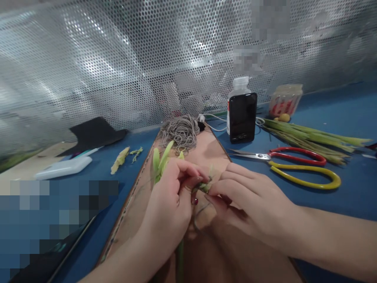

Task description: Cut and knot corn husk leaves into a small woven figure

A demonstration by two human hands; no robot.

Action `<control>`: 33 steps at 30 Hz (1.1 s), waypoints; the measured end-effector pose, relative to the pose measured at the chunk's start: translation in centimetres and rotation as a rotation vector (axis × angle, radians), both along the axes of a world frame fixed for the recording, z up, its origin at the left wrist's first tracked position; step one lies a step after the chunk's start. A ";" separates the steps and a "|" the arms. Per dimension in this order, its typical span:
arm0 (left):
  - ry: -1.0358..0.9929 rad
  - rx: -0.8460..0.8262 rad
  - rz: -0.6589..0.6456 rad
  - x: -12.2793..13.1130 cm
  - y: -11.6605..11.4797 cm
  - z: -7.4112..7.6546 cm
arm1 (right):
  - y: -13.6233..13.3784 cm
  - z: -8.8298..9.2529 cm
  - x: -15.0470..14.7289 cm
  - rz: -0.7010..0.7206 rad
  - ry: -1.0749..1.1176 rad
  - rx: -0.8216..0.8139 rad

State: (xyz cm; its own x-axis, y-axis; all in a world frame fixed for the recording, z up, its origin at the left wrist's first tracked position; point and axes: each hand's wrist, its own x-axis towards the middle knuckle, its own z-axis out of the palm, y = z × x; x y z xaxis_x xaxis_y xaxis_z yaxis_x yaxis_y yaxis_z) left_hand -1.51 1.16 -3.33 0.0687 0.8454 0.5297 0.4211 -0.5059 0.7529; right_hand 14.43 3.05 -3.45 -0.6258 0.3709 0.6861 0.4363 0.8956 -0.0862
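My left hand (173, 192) is closed around a plant stem. Pale yellow-green buds (160, 161) stick up behind its fingers, and a green stem (179, 257) hangs below it. Fingertips of my right hand (247, 196) pinch a small green plant piece (204, 186) that also meets the left fingertips. A thin grey string (198, 220) loops down under the hands. Both hands are over a long tan board (138, 192) with a stitched edge. A tangled heap of grey string (184, 131) lies at the board's far end.
Scissors (260, 156) with red and yellow handles lie to the right. Behind them are cut green stems (312, 135), a jar (285, 100) and a phone (243, 118) upright against a bottle (241, 83). Plant scraps (120, 160) and a white case (63, 168) lie left. Perforated mesh (118, 67) rises behind.
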 end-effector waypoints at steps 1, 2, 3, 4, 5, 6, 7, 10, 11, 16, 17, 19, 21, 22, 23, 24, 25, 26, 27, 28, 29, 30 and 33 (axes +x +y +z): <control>0.026 0.044 0.002 -0.1 0.0 0.0 | 0.0 0.0 0.0 -0.003 0.005 0.001; 0.052 0.092 0.000 -0.1 0.0 0.0 | -0.1 0.0 0.0 -0.006 0.009 0.009; 0.075 0.136 -0.001 -0.2 0.0 0.0 | -0.2 0.0 -0.1 -0.004 0.006 0.025; 0.096 0.172 -0.001 -0.2 0.0 0.0 | -0.3 0.0 -0.1 -0.009 0.005 0.033; 0.112 0.195 0.002 -0.2 0.0 0.1 | -0.5 0.1 -0.2 -0.035 0.012 0.017; 0.123 0.204 0.005 -0.1 0.0 0.1 | -0.6 0.2 -0.2 -0.078 0.033 -0.024; 0.132 0.203 0.006 -0.1 0.0 0.1 | -0.7 0.2 -0.3 -0.119 0.057 -0.079; 0.135 0.203 0.005 0.1 0.0 0.2 | -0.8 0.5 -0.3 -0.107 0.077 -0.134; 0.137 0.214 0.004 0.1 0.0 0.2 | -0.8 0.5 -0.2 -0.061 0.052 -0.089; 0.139 0.261 0.017 0.1 0.0 0.2 | -0.5 0.7 -0.1 0.010 0.032 0.035; 0.139 0.269 0.013 0.0 0.0 0.2 | -0.5 0.8 -0.2 0.008 0.048 0.022; 0.150 0.291 -0.007 -0.1 0.1 0.1 | -0.6 0.8 -0.2 0.000 0.080 -0.020; 0.174 0.313 -0.033 -0.2 0.1 0.1 | -0.7 0.8 -0.3 -0.007 0.111 -0.071; 0.188 0.317 -0.042 -0.2 0.1 0.0 | -0.8 0.8 -0.2 -0.014 0.124 -0.097; 0.201 0.318 -0.049 -0.3 0.1 0.0 | -0.9 0.9 -0.2 -0.021 0.133 -0.123; 0.209 0.318 -0.053 -0.3 0.1 0.0 | -1.0 0.9 -0.2 -0.028 0.140 -0.149; 0.214 0.320 -0.056 -0.3 0.0 0.0 | -1.0 1.0 -0.2 -0.035 0.150 -0.177; 0.217 0.319 -0.058 -0.3 0.0 0.0 | -1.1 1.0 -0.2 -0.044 0.162 -0.208; 0.217 0.317 -0.058 -0.3 -0.1 0.0 | -1.2 1.1 -0.1 -0.058 0.174 -0.243; 0.215 0.315 -0.057 -0.2 -0.1 0.1 | -1.2 1.1 -0.1 -0.071 0.188 -0.280; 0.213 0.309 -0.058 -0.2 -0.2 0.1 | -1.2 1.2 -0.1 -0.086 0.203 -0.320; 0.208 0.298 -0.056 -0.2 -0.3 0.2 | -1.3 1.2 -0.2 -0.099 0.218 -0.361; 0.156 0.256 -0.039 0.0 -0.4 0.1 | -1.3 1.1 -0.2 -0.121 0.246 -0.451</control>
